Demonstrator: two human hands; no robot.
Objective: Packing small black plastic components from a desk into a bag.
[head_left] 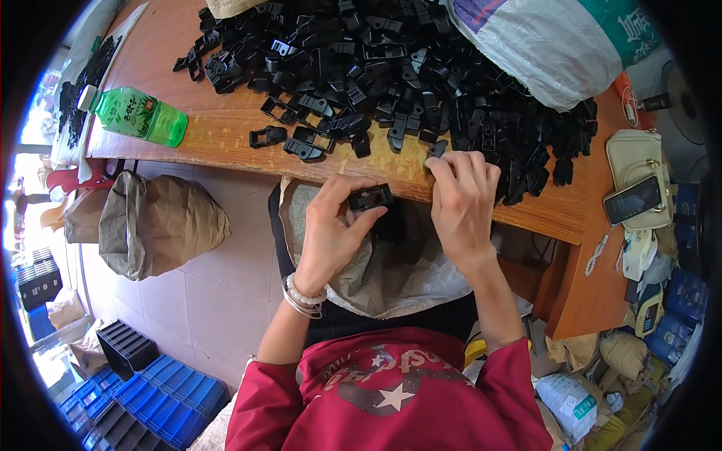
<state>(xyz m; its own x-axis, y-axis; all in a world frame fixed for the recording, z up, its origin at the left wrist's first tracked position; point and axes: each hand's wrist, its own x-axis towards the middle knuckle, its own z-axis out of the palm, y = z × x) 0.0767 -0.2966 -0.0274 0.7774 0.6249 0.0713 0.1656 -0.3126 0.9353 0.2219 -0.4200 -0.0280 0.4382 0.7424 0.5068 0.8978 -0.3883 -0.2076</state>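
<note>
Between the thumb and fingers of my left hand (pixel 335 229) is a black rectangular plastic frame part (pixel 370 198), held just off the table's front edge. My right hand (pixel 459 207) is closed, its fingertips pinching a small black plastic clip (pixel 437 149) at that edge; the hand covers part of the clip. Beyond both hands lies a large heap of similar black plastic parts (pixel 361 68), with several loose ones close to my hands. Below them an open woven sack (pixel 383 289) rests on my lap, and dark shapes show at its mouth.
On the wooden table (pixel 203 120) a green bottle (pixel 139 114) lies on its side at the left. A filled white sack (pixel 534 49) leans over the heap. A phone (pixel 632 201) rests on a cream bag (pixel 635 154) at right. Blue crates (pixel 169 398) and a brown sack (pixel 162 222) stand left.
</note>
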